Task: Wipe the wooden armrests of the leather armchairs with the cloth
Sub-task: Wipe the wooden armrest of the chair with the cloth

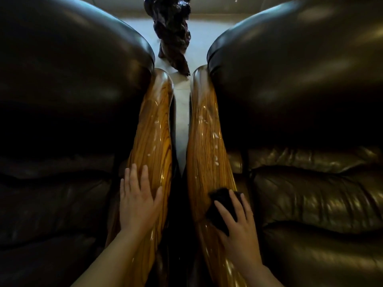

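Glossy golden wooden armrests, two: left armrest (pixel 153 146) under the flat, empty left hand (pixel 137 200); right armrest (pixel 209 146) under the right hand (pixel 238 222), which presses a small dark cloth (pixel 220 210). Long axes run away from both hands, nearly parallel. Best stroked lengthwise, firmly, through the pale droplets ahead of the fingers.

No text, label, brand, number or sign can be read anywhere in the view.
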`<state>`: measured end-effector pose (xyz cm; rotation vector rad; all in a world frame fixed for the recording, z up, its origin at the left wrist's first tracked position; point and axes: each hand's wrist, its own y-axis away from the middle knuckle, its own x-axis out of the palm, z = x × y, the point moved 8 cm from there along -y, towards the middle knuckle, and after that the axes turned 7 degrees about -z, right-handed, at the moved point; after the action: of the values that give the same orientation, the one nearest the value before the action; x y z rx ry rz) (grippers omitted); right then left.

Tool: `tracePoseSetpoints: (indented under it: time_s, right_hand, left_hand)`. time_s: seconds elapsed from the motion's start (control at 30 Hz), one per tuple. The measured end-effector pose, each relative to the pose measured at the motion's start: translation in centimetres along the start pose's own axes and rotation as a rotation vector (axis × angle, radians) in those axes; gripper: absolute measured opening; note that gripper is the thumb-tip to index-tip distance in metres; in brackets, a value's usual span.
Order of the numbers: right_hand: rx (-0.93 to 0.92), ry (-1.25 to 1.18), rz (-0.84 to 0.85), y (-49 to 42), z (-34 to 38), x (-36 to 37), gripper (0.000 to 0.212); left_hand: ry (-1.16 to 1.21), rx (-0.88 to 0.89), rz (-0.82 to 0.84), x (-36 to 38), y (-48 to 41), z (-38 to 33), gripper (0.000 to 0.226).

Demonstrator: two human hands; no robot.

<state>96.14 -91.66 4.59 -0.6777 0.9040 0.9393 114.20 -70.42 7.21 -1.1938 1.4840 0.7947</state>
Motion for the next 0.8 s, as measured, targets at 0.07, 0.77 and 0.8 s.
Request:
tracePoseSetpoints:
  time_s: [0.07,0.77,0.8]
  right_hand:
    - [0.117,-0.149,-0.129,-0.6,-1.3,-0.3,0.067]
    - [-0.272,-0.028,-0.129,-6.6,2.4,-0.3,0.05]
    - [-0.246,-0.02,-0.143,-7.7,2.4,-0.6,0.051]
  left_hand:
    - [-0.005,-0.02,-0.031,1.2,-0.1,0.2,0.075]
    - [0.029,-0.03,-0.105,1.4,-0.1,0.9,0.072]
    - [0.029,-0.032,-0.104,1.4,-0.1,0.9,0.072]
